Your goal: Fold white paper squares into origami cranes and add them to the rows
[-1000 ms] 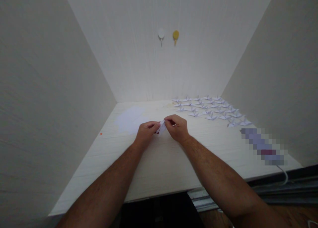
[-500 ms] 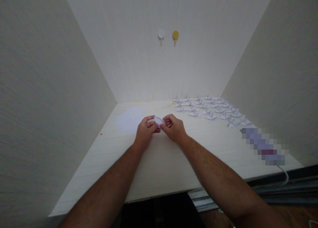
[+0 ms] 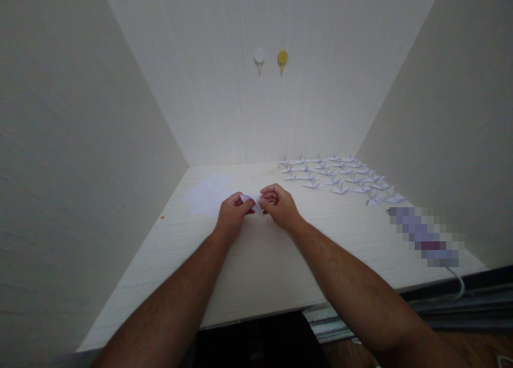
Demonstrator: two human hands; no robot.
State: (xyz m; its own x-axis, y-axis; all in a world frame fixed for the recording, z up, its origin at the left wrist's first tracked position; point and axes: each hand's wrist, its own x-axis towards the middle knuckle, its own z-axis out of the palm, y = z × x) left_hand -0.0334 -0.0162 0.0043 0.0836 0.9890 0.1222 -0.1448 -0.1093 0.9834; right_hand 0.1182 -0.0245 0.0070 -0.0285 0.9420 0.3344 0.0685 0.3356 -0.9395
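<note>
A small piece of folded white paper (image 3: pixel 250 201) is held just above the table, slanting down to the right. My left hand (image 3: pixel 232 214) is closed on its left part, thumb on top and fingers beneath. At the paper's right end is my right hand (image 3: pixel 280 206), its fingers curled and its thumb and fingertips against the paper's edge. Slight blur hides the exact contact there. Several folded white paper cranes (image 3: pixel 340 188) stand in rows at the back right.
Loose white paper sheets (image 3: pixel 208 193) lie left of my hands on the white table (image 3: pixel 256 272). A pixelated, elongated object (image 3: pixel 425 237) with a white cable (image 3: pixel 460 285) sits at the right edge. A small orange dot (image 3: pixel 162 217) is at the left. Walls enclose three sides, with two hooks (image 3: pixel 282 58) at the back.
The folded paper has tilted and shifted slightly left and down with my left hand. My right hand's fingers have loosened and moved a little apart from the middle of the paper.
</note>
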